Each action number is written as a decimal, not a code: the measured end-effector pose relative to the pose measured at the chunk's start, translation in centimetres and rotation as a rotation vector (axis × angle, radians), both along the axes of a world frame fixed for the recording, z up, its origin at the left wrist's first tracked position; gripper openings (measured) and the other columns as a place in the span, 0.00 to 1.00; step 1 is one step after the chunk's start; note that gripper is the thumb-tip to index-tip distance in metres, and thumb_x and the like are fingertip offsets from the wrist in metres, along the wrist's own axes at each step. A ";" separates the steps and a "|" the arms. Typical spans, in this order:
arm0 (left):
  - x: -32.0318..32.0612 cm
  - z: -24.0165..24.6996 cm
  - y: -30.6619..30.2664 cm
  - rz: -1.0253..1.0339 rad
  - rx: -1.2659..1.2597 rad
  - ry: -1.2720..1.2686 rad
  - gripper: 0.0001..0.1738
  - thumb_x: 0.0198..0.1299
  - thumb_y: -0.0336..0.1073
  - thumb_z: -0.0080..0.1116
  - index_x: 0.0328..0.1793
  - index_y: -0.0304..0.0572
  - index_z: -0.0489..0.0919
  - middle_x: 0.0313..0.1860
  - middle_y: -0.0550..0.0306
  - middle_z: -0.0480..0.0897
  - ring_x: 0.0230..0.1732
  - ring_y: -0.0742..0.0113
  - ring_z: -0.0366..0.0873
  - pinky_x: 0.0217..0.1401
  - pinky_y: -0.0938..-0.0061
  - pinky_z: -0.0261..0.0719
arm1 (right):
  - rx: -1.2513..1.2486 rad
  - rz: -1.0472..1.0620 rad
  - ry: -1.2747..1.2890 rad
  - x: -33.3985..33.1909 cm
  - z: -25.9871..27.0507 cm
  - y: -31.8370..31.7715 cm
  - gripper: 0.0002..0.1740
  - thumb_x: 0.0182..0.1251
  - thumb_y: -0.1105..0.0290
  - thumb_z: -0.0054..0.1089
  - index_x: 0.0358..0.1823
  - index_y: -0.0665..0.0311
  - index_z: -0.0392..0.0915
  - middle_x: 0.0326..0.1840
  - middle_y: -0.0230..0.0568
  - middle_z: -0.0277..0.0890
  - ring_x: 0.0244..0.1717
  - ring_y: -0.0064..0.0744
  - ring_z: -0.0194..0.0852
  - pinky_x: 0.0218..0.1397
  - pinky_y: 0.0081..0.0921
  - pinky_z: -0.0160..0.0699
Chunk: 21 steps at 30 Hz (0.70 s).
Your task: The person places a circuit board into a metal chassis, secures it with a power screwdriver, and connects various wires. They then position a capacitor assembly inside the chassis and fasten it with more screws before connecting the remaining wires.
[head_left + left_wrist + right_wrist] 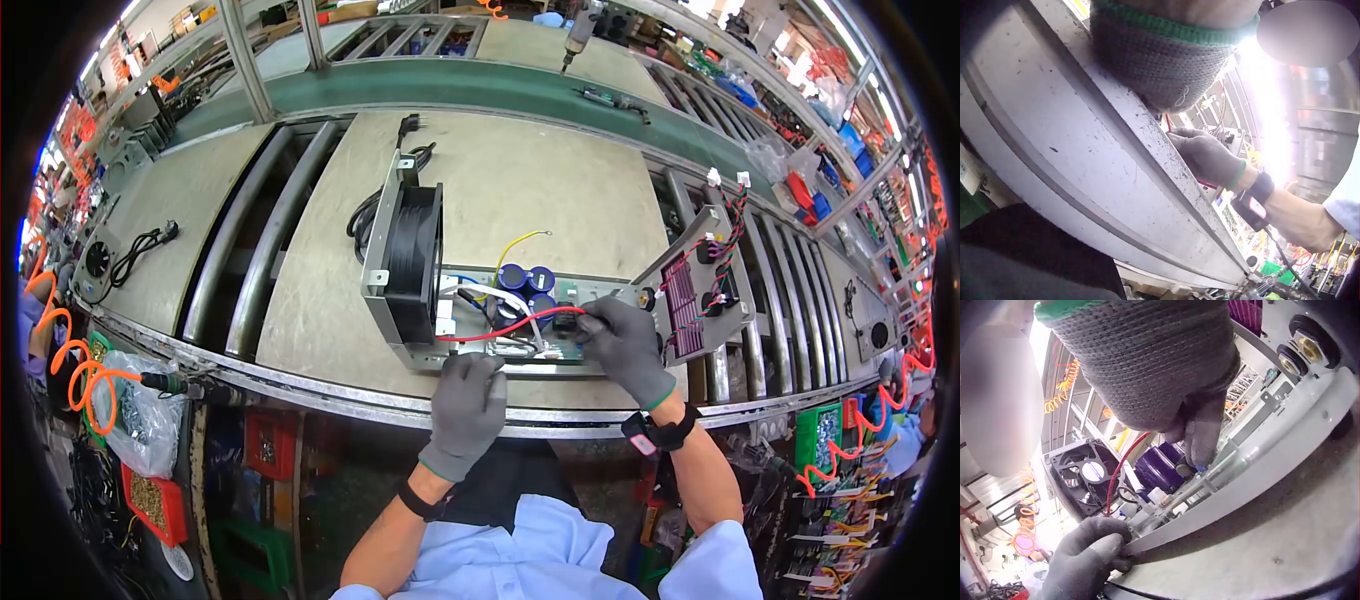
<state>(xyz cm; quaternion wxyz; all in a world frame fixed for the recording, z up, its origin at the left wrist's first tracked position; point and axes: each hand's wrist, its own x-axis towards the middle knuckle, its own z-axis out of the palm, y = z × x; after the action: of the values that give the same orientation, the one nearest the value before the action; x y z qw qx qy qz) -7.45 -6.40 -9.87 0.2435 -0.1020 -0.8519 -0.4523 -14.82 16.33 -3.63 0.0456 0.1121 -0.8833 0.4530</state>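
A metal chassis (560, 370) holds a black fan (413, 265) at its left end and blue capacitors (541, 279) on a board. My gloved right hand (630, 352) pinches a red wire (500, 331) above the board's right part; its fingertips reach down beside the capacitors (1160, 466) in the right wrist view. At the chassis's near edge, left of centre, my gloved left hand (467, 408) grips the rim, thumb and fingers curled there (1088, 557). A yellow wire (512, 250) stands up behind the capacitors. In the left wrist view, the left fingertips are hidden.
An end panel with a purple grille (684, 308) and twisted wires stands at the chassis's right. A black power cord (366, 215) lies behind the fan. Metal rollers (262, 240) flank the board. Beyond, a green belt (420, 92) carries a tool (612, 100); another tool (580, 38) hangs above.
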 end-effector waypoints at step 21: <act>-0.1 0.4 -0.1 -0.018 -0.023 -0.013 0.12 0.59 0.27 0.62 0.50 0.38 0.83 0.42 0.47 0.80 0.44 0.46 0.78 0.46 0.56 0.79 | 0.133 0.048 0.448 0.0 -2.7 0.3 0.05 0.67 0.75 0.67 0.42 0.67 0.84 0.29 0.48 0.79 0.26 0.42 0.80 0.31 0.33 0.75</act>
<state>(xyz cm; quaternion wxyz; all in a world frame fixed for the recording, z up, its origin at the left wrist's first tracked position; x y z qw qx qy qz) -7.51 -6.50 -9.43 0.2326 -0.1093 -0.8577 -0.4454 -14.82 16.62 -6.38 0.2223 0.2338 -0.8760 0.3586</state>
